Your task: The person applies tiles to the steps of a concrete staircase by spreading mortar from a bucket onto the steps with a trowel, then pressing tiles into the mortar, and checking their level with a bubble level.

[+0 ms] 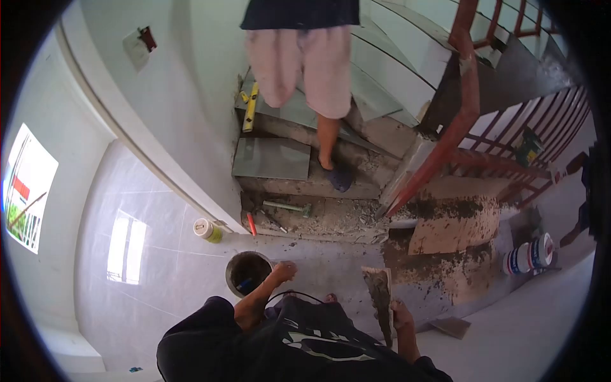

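My right hand (402, 315) grips the edge of a narrow tile strip (382, 299), held tilted at the lower middle. Rough grey mortar covers much of its visible face. My left hand (284, 272) is in front of me, just right of the mortar bucket (234, 268). Its fingers look curled together, and whatever may be in them is hidden. Inside the bucket is dark wet mix with a blue-handled tool (245, 284).
A person (300, 63) stands on the stairs (344, 216). A grey tile (272, 158), yellow spirit level (251, 108) and hammer (286, 207) lie on the steps. A small tub (207, 230), red railing (470, 95), white buckets (529, 254) and another person (589, 191) are around.
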The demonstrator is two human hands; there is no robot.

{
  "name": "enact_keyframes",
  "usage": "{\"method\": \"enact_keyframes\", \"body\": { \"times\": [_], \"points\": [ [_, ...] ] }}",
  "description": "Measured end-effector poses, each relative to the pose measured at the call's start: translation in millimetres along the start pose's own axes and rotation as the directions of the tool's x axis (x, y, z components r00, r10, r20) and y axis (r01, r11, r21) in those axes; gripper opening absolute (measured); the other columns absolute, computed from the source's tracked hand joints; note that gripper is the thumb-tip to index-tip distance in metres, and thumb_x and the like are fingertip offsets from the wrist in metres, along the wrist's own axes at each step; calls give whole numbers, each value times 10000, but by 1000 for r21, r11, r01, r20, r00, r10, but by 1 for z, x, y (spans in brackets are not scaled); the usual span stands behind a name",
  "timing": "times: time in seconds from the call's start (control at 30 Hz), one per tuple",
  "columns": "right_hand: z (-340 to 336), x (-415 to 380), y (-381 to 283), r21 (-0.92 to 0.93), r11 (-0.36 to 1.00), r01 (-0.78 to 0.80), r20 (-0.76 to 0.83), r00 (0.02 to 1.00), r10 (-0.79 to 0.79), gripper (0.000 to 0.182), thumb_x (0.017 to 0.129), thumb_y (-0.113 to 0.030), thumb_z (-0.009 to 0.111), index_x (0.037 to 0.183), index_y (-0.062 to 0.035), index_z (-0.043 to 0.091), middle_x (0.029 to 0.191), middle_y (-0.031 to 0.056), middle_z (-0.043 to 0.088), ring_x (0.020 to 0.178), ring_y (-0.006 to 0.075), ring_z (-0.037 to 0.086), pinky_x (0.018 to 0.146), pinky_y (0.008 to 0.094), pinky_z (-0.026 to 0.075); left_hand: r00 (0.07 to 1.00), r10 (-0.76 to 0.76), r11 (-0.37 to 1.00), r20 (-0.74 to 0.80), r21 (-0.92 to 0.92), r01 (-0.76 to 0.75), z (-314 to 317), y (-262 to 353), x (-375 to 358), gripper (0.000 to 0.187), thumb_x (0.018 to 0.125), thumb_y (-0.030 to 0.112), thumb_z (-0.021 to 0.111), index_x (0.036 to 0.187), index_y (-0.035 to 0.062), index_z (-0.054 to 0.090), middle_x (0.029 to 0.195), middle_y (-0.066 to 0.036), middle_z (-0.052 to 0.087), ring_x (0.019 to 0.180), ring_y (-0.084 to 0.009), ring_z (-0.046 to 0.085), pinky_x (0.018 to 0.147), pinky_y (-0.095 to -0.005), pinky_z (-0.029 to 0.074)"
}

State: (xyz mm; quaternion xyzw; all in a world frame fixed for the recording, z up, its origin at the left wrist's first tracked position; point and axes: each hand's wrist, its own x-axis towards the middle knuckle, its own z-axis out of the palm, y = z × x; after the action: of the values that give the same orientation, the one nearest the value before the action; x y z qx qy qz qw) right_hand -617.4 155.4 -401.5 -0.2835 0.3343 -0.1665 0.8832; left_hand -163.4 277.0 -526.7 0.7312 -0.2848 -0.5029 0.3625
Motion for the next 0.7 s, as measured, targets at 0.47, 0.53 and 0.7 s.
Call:
{"method": "enact_keyframes", "body": {
  "times": [0.47,0.53,0.7],
  "points": [
    [269,230,-19,-179,983,-32,470,875,114,638,776,-289,767,1276,32,537,1156,145,624,985,223,649,789,362,571,996,-76,756,55,655,22,-130,-213,-114,149,883,163,581,772,83,640,625,-29,607,438,-142,544,368,-304,399],
    [317,250,-11,-47,990,-133,592,794,135,654,786,-332,767,1276,33,535,1148,137,641,923,204,663,792,352,566,945,-289,933,-153,175,314,-126,-187,-135,154,890,170,587,769,83,627,619,-35,594,444,-139,538,367,-308,392],
    [384,285,30,-15,975,-222,646,742,179,717,791,-361,773,1327,18,486,1182,132,627,974,215,655,826,368,560,822,-500,809,-273,-485,331,-111,-180,-176,145,856,137,555,765,42,615,593,-48,580,416,-157,507,358,-311,340]
  ]
}}
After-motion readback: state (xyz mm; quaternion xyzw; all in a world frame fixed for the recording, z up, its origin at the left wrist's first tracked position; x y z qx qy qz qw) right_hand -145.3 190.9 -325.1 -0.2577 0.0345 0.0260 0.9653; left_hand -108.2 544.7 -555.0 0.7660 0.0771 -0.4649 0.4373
